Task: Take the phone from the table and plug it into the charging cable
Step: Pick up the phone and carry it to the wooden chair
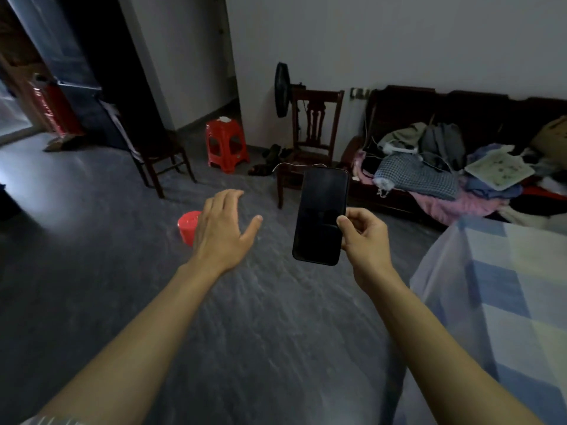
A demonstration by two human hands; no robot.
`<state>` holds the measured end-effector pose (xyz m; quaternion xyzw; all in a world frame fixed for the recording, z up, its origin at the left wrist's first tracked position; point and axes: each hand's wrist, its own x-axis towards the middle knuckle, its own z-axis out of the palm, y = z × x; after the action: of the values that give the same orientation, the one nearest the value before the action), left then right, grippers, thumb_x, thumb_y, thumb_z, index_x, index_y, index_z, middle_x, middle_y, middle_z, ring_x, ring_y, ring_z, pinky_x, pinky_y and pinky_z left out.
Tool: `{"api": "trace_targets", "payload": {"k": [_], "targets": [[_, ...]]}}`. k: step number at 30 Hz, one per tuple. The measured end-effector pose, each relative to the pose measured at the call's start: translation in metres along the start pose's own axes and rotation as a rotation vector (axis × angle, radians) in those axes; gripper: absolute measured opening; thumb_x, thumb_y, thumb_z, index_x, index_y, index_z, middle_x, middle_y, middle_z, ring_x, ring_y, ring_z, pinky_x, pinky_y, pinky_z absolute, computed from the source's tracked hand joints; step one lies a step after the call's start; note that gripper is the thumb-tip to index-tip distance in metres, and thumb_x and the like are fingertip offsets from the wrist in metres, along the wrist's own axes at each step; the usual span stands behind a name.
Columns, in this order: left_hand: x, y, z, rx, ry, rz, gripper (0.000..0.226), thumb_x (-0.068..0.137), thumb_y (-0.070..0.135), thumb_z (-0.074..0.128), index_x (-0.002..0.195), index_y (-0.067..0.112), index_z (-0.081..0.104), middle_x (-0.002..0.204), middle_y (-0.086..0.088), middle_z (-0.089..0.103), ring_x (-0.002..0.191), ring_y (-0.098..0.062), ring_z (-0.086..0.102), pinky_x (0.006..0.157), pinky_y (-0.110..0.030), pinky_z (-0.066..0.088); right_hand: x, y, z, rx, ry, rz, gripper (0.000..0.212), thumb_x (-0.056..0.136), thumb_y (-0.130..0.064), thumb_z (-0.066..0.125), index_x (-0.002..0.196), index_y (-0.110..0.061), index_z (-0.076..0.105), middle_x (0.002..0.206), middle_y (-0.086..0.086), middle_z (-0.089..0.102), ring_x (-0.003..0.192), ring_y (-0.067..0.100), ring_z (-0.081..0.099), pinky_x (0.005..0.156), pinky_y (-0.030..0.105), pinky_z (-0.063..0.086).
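Note:
A black phone with a dark screen stands nearly upright in the air, screen towards me. My right hand grips its lower right edge with thumb and fingers. My left hand hovers palm down to the left of the phone, fingers spread, holding nothing. A thin white cable lies across the seat of a dark wooden chair just beyond the phone's top edge. Its plug end is too small to make out.
A table with a blue checked cloth fills the right foreground. A dark sofa heaped with clothes runs along the far wall. A red stool, a small red cup, a second chair and a fan stand on the grey floor.

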<state>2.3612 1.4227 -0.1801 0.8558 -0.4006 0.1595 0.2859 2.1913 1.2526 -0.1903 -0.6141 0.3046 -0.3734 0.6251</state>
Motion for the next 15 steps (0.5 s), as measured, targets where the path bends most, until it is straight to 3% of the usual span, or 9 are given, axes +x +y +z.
{"api": "trace_targets", "payload": {"k": [5,15], "targets": [[0.094,-0.029,0.042,-0.047,-0.004,0.002,0.058,0.090,0.045,0.057,0.135,0.010,0.046,0.137,-0.009,0.050,0.123,-0.028,0.044,0.102,-0.040,0.038,0.092,0.002,0.030,-0.029,0.030,-0.003,0.013,0.096,-0.010,0.056,0.094,-0.016,0.068,0.092,0.010,0.075,0.087,0.023,0.073,0.074,0.039,0.059],[0.262,-0.120,0.146,-0.138,-0.063,0.037,0.059,0.089,0.048,0.055,0.134,0.011,0.046,0.135,-0.009,0.051,0.121,-0.029,0.044,0.101,-0.043,0.040,0.265,0.041,0.112,-0.098,0.081,-0.027,0.013,0.096,-0.013,0.057,0.095,-0.014,0.069,0.086,0.002,0.075,0.075,0.011,0.071,0.062,0.024,0.054]]}}
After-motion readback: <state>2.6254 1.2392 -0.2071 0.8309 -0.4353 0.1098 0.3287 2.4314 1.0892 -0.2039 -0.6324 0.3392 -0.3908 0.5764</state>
